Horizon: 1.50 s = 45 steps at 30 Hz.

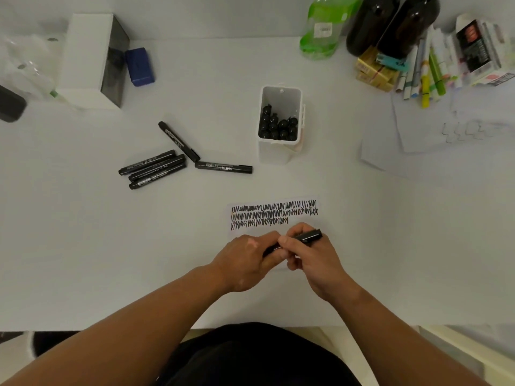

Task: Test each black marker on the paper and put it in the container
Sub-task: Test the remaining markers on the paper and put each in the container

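Head view, from nearest to farthest. A dark garment [250,358] is seen at the lower edge, with two bare forearms extended over the white counter [83,246]. One black marker [309,235] is held between both hands just above the near part of the paper [301,222]. The fingers of the left hand [245,260] are curled round the marker's lower-left end, which is hidden by them. The fingers and thumb of the right hand [315,263] are closed on the barrel, and the upper-right end is left projecting beyond them. It cannot be told whether the cap is on.

On the paper, three rows of black zigzag scribble [273,210] are drawn; the third row is shorter than the other two.

Farther out and to the left, five loose markers are laid flat on the counter: a trio [153,169] side by side and touching, a slanted marker [179,142] above them, and a level marker [223,167] just beside the slanted one's lower end.

Beyond the paper, a white container [274,151] is stood upright, and stored markers [278,126] are packed on end inside it.

At the far edge, a white box [89,51] and a blue block [139,66] are placed at left; a green bottle [323,26], dark bottles [390,23], yellow cartons [374,71] and bundled pens [429,71] are grouped at right.
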Tool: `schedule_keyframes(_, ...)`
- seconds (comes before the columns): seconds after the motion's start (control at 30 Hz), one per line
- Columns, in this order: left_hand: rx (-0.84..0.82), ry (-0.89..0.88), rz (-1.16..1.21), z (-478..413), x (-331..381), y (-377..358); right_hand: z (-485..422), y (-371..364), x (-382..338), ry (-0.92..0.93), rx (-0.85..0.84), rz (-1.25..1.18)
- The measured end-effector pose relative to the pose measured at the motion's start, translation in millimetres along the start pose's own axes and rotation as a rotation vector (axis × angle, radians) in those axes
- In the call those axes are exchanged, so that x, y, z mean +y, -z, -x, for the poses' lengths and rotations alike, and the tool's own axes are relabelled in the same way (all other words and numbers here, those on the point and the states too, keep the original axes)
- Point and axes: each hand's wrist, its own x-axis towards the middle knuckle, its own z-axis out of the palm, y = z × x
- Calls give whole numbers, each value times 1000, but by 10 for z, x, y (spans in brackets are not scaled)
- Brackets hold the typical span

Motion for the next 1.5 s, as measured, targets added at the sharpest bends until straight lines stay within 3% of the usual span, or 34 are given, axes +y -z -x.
schedule_keyframes(0.13, 209, 40, -69, -83, -116, -24, -93, 258, -60, 136, 244, -47)
schedule_keyframes(0.27, 357, 47, -267, -199, -300, 19, -172, 455, -121, 213, 253, 70)
schedule_keyframes(0.37, 309, 92, -359, -264, -403, 12, -280, 399, -88, 286, 216, 289)
schedule_keyframes(0.5, 284, 120, -391, -256, -497, -47, -390, 331, 46, 275, 218, 383)
schedule_keyframes(1.5, 266, 159, -375, -176, -584, -29, -372, 334, 135, 316, 255, 506)
